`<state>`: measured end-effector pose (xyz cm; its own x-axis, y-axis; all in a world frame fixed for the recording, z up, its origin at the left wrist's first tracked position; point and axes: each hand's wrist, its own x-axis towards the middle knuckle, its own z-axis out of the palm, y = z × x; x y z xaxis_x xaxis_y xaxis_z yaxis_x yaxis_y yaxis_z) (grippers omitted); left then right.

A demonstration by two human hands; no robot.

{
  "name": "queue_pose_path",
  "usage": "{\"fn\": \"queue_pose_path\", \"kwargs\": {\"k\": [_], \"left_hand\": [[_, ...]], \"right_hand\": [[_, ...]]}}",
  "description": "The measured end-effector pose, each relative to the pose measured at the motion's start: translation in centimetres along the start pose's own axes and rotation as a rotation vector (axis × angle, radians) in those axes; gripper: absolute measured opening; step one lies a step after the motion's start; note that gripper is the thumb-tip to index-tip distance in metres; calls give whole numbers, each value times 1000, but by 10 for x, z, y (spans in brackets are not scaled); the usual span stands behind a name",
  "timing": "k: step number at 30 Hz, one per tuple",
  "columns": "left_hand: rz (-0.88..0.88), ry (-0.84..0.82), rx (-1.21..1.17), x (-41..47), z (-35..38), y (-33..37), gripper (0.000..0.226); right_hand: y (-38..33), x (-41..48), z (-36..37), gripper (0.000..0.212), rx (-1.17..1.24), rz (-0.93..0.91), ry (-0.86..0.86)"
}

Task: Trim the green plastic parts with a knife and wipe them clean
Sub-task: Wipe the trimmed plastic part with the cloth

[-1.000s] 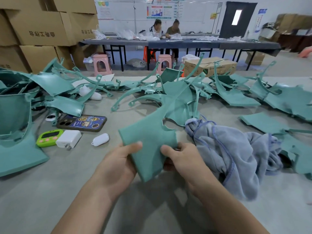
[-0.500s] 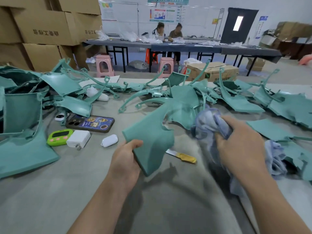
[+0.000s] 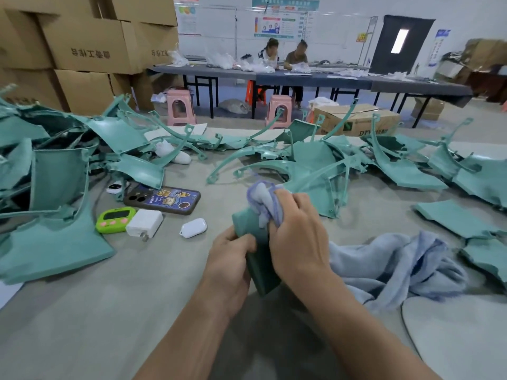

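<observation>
Two hands wipe one green part [image 3: 263, 272] with a blue-grey cloth [image 3: 397, 264] over a grey table [image 3: 82, 311].
Stacked cardboard boxes [image 3: 90, 48] at 10 o'clock carry dark printed characters that I cannot read. A lower carton [image 3: 356, 119] at 1 o'clock shows the letters "DTY". Loose green plastic parts [image 3: 55, 187] spread from 9 round to 3 o'clock. The cloth trails off to 4 o'clock. The held part stands on edge just below centre. The left hand [image 3: 233, 259] grips its left edge, fingers curled round it. The right hand [image 3: 296, 237] clenches a wad of the cloth against the part's upper face. At 9 o'clock lie a sticker-covered phone [image 3: 162, 200], a green timer [image 3: 115, 219], a white charger [image 3: 144, 222] and a white case [image 3: 193, 227].
</observation>
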<state>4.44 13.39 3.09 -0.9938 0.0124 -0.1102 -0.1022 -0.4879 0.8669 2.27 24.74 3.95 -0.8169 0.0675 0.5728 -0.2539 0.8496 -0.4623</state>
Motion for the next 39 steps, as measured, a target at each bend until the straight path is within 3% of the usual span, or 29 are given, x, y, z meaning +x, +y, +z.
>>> {"fn": "queue_pose_path", "kwargs": {"k": [4, 11, 17, 21, 23, 26, 29, 32, 34, 36, 38, 39], "left_hand": [[40, 33, 55, -3, 5, -1, 42], [77, 28, 120, -10, 6, 0, 31], [13, 154, 56, -9, 2, 3, 24], [-29, 309, -165, 3, -16, 11, 37], [-65, 350, -196, 8, -22, 17, 29], [-193, 369, -114, 16, -20, 13, 10], [-207, 195, 8, 19, -13, 5, 26], [64, 201, 414, 18, -13, -3, 60], [286, 182, 584, 16, -12, -1, 43], [286, 79, 454, 9, -8, -1, 26], [89, 31, 0, 7, -6, 0, 30], [-62, -18, -247, 7, -8, 1, 45]], "right_hand": [[-1, 24, 4, 17, -123, 113, 51], [39, 78, -15, 19, -142, 219, 142], [102, 95, -35, 20, -203, 292, 150], [136, 83, -59, 15, -59, 452, 293], [131, 74, -69, 15, 182, 600, 386], [95, 59, -70, 7, 782, 639, 210], [57, 47, -60, 17, 1049, 586, -88], [25, 35, -48, 19, 1037, 543, -197], [7, 25, -37, 19, 1023, 515, -204], [-10, 17, -26, 19, 966, 459, -154], [-22, 13, -14, 19, 836, 354, -75], [-27, 12, -10, 21, 734, 285, -57]]}}
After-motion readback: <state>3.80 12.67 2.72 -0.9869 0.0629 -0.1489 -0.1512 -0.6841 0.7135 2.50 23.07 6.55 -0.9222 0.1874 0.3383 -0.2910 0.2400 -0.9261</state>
